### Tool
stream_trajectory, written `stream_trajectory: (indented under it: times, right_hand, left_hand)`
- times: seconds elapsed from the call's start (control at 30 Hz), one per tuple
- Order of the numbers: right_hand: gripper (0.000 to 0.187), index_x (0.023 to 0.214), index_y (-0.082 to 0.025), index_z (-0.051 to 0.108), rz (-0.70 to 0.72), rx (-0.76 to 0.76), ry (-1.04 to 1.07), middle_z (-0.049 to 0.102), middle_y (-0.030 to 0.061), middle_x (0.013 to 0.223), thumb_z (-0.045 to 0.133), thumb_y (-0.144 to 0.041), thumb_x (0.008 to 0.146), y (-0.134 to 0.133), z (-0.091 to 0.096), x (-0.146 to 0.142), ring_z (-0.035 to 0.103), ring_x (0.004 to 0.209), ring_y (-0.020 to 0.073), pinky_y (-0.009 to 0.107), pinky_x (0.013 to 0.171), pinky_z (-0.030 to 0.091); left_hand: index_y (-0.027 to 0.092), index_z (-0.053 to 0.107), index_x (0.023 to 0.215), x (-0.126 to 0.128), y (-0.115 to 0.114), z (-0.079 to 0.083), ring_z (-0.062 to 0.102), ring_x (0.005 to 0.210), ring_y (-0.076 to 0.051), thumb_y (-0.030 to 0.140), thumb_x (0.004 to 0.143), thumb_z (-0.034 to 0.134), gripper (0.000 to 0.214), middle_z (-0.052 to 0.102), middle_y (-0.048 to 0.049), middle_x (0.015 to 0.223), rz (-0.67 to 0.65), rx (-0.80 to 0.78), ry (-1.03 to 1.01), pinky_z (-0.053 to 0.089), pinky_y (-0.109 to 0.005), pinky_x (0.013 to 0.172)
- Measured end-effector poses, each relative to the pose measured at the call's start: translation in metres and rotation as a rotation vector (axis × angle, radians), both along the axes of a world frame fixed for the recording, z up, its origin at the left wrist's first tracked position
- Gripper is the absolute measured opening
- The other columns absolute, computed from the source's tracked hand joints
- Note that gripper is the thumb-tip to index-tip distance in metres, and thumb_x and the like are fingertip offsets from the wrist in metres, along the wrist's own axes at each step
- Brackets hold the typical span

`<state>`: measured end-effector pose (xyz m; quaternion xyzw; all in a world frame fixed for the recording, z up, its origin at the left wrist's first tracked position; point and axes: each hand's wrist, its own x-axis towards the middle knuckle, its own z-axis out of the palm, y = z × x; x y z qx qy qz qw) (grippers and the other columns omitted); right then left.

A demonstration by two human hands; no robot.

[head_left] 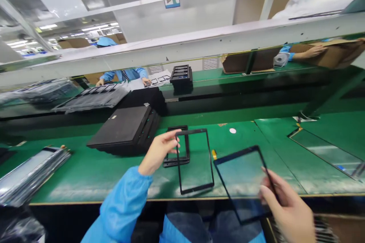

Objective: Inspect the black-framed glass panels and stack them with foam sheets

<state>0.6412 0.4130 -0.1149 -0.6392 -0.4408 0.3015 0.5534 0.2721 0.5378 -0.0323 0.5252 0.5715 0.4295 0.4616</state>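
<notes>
My left hand pinches a thin black rectangular frame at its upper left corner, holding it nearly upright over the green bench. My right hand grips the right side of a glass touch panel with a black border; a yellow flex cable sticks out at its upper left. The panel is tilted and reaches past the bench's front edge. Behind the held frame, more black frames lie on the bench, partly covered by my left hand.
A stack of black trays stands at left behind my arm. Several wrapped panels lie far left. Another glass panel rests at right near a green post. Across the shelf, co-workers' hands show beside black trays.
</notes>
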Motion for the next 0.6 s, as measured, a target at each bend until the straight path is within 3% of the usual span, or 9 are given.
stream_trajectory:
  times: [0.1,0.2,0.37,0.6]
  right_hand:
    - [0.070,0.141,-0.024,0.068,0.244,-0.073,0.360,0.068,0.0022,0.086,0.089,-0.049,0.079,0.007,-0.004,-0.037,0.062,0.060,0.0172,0.026,0.046,0.052]
    - [0.070,0.143,-0.026,0.067,0.292,-0.104,0.434,0.065,0.0009,0.091,0.092,-0.045,0.080,0.004,-0.012,-0.053,0.060,0.063,0.0144,0.023,0.048,0.050]
    - [0.069,0.144,-0.028,0.069,0.321,-0.164,0.459,0.064,0.0002,0.091,0.092,-0.044,0.081,-0.007,-0.017,-0.055,0.060,0.063,0.0146,0.024,0.049,0.051]
    - [0.072,0.145,-0.027,0.067,0.352,-0.191,0.492,0.064,0.0000,0.090,0.093,-0.043,0.080,-0.009,-0.016,-0.057,0.061,0.064,0.0150,0.024,0.048,0.052]
  left_hand:
    - [0.019,0.080,0.129,0.026,-0.039,-0.020,0.070,0.073,-0.017,0.034,0.078,0.083,0.053,0.073,-0.0053,0.087,-0.036,0.009,-0.177,0.063,-0.028,0.064]
    - [0.022,0.083,0.124,0.042,-0.063,-0.035,0.068,0.071,-0.018,0.029,0.076,0.087,0.048,0.073,-0.0050,0.083,-0.010,0.064,-0.288,0.062,-0.028,0.062]
    - [0.024,0.087,0.114,0.050,-0.074,-0.040,0.065,0.073,-0.018,0.030,0.079,0.086,0.036,0.068,-0.0042,0.083,0.083,0.204,-0.301,0.061,-0.026,0.060]
    - [0.029,0.089,0.110,0.057,-0.080,-0.035,0.066,0.075,-0.017,0.025,0.081,0.086,0.030,0.068,-0.0035,0.083,0.041,0.256,-0.280,0.060,-0.023,0.061]
